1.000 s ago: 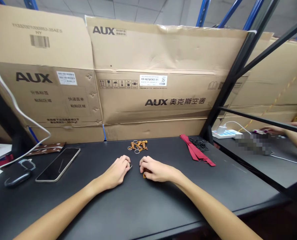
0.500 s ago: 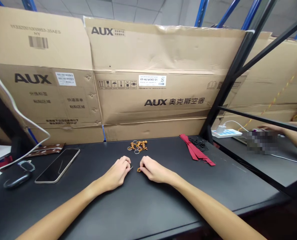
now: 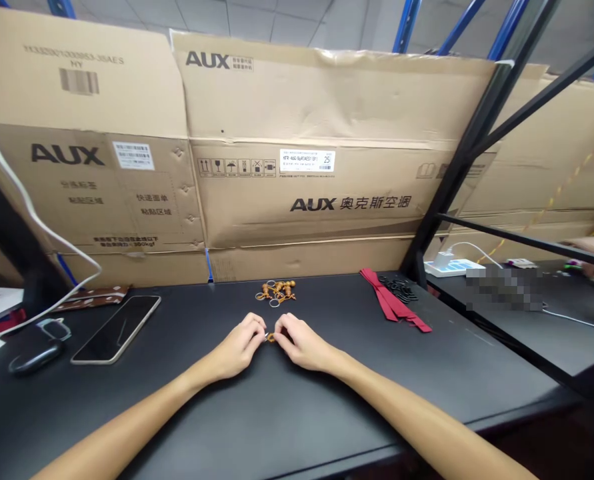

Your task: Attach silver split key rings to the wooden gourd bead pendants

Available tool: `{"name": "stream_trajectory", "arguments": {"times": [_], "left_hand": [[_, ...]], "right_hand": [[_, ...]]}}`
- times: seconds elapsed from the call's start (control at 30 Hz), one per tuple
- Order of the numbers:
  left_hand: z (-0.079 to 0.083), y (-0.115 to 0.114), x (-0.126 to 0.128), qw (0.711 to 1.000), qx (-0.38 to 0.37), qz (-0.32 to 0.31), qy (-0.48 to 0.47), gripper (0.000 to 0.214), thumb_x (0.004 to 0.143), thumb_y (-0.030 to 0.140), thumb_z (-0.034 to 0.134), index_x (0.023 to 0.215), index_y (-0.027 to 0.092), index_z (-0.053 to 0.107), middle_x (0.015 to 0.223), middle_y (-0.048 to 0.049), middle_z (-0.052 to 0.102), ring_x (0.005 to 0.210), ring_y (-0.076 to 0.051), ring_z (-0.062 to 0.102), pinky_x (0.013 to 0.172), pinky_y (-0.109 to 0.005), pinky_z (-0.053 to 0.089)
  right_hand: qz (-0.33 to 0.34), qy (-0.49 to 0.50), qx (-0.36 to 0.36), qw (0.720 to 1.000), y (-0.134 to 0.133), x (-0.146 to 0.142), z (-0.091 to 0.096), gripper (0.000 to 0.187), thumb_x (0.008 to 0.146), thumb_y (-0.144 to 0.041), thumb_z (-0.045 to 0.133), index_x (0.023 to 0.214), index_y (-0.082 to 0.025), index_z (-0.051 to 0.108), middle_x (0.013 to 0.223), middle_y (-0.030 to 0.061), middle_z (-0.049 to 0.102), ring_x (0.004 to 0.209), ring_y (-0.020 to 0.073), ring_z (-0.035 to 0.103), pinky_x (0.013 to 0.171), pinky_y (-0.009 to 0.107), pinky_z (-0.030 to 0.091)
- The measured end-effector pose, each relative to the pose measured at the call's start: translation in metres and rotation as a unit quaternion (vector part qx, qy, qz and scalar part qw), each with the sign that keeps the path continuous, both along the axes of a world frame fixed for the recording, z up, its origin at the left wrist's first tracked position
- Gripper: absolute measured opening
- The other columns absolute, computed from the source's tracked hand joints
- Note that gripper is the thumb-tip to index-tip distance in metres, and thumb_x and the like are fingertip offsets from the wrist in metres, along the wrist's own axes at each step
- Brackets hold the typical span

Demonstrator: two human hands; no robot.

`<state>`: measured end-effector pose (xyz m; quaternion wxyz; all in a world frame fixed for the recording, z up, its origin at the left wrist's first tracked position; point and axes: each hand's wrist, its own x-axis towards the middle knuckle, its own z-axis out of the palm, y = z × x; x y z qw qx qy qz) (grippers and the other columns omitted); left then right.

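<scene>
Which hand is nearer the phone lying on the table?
Left. The left hand is at mid-table, with the phone off to its left. The right hand sits beyond the left hand, farther from the phone.

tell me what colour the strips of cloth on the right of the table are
Dark red; the cloth strips show in the head view.

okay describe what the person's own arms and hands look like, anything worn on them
Both forearms are bare right up to the bottom edge of the picture: no sleeves, gloves, watch or bracelet show. The left hand and right hand look bare too; rings, if any, are too small to tell.
</scene>
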<state>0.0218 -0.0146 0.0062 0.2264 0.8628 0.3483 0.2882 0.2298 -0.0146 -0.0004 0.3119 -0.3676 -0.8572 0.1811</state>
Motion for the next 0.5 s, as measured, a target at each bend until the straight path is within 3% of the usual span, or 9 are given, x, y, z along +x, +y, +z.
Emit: {"name": "stream_trajectory", "arguments": {"times": [0.2,0.4,0.5], "left_hand": [[-0.0018,0.0022,-0.0007,1.0,-0.007,0.001,-0.008,0.026,0.098,0.028,0.034,0.078,0.019,0.047,0.1,-0.0059,0.053,0.089,-0.016,0.053,0.088,-0.033,0.045],[-0.0009,0.001,0.0003,1.0,0.004,0.007,-0.009,0.024,0.097,0.026,0.036,0.078,0.019,0.049,0.099,-0.0055,0.054,0.088,-0.015,0.054,0.086,-0.032,0.046],[-0.0006,0.0007,0.0006,1.0,0.004,0.005,-0.009,0.025,0.097,0.028,0.035,0.078,0.019,0.049,0.099,-0.0056,0.054,0.089,-0.016,0.054,0.087,-0.032,0.046]], "right_hand": [[0.004,0.029,-0.089,0.996,-0.0022,-0.0002,-0.0002,0.008,0.095,-0.022,0.041,0.089,-0.02,0.045,0.079,-0.0021,0.049,0.055,0.0086,0.05,0.06,0.024,0.043],[-0.018,0.0,0.011,1.0,-0.0003,-0.0015,0.0004,0.009,0.091,-0.017,0.046,0.086,-0.02,0.054,0.081,0.0021,0.055,0.08,0.0164,0.052,0.075,0.029,0.043],[-0.01,-0.029,0.024,0.999,0.0023,-0.0001,0.002,0.005,0.083,-0.016,0.057,0.086,-0.019,0.059,0.083,0.0028,0.059,0.084,0.0178,0.051,0.078,0.03,0.043]]}}
